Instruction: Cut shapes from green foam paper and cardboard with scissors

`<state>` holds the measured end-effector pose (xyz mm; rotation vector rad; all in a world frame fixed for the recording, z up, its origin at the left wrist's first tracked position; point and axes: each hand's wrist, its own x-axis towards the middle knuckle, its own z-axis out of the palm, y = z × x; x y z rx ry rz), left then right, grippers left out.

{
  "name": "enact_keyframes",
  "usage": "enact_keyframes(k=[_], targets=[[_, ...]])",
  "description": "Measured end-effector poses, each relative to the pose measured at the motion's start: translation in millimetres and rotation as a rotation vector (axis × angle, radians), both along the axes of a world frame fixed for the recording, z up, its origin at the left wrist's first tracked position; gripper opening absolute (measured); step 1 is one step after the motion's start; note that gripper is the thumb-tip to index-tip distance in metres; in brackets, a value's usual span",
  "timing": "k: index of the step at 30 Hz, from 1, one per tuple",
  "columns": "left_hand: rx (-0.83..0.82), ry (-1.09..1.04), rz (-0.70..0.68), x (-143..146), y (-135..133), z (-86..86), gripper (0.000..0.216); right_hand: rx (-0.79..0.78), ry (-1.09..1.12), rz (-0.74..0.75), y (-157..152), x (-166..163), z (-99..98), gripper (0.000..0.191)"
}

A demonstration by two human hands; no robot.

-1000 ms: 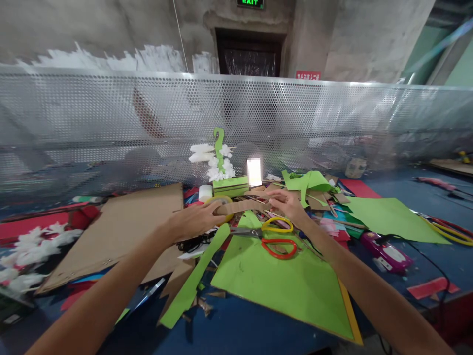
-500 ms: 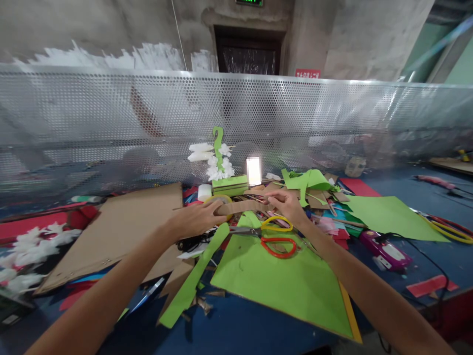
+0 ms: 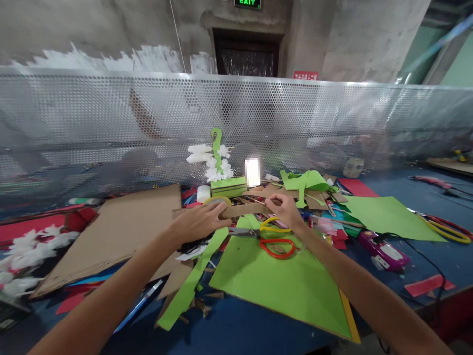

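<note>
A brown cardboard strip (image 3: 246, 210) stretches between my two hands above the cluttered table. My left hand (image 3: 203, 219) is closed on its left end, fingers over the top. At the right end, my right hand (image 3: 284, 208) pinches the strip between thumb and fingers. Just below lie scissors (image 3: 277, 248) with one yellow and one orange handle loop, resting on a green sheet (image 3: 281, 281). A yellow tape roll (image 3: 218, 200) sits behind my left hand, partly hidden by it. A long green paper strip (image 3: 194, 281) slants down beneath my left wrist.
Behind stands a perforated metal screen (image 3: 166, 118). A green box (image 3: 229, 186) and a white-flowered green piece (image 3: 218, 162) are before it. Brown cardboard (image 3: 136, 217) lies left, with a blue cutter (image 3: 138, 305) nearer me. A purple corded tool (image 3: 384, 251) lies right.
The cardboard strip has tilted slightly, and my left hand has shifted a little to the right along with it. My right hand has moved slightly left. The view has shifted slightly.
</note>
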<state>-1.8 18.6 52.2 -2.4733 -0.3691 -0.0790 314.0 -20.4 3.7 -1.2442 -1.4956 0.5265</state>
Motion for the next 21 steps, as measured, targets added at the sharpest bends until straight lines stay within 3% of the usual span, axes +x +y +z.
enact_keyframes(k=[8,15,21], targets=[[0.057,0.052,0.078,-8.4,6.9,-0.1,0.046,-0.003,0.159,0.195,0.9,8.8,6.3,0.041],[0.034,0.036,0.072,-4.5,6.4,-2.5,0.046,0.115,0.123,0.034,0.4,5.6,2.0,0.035],[-0.012,0.045,0.116,-7.1,4.0,1.6,0.054,0.077,0.164,0.182,0.8,8.5,2.1,0.035]])
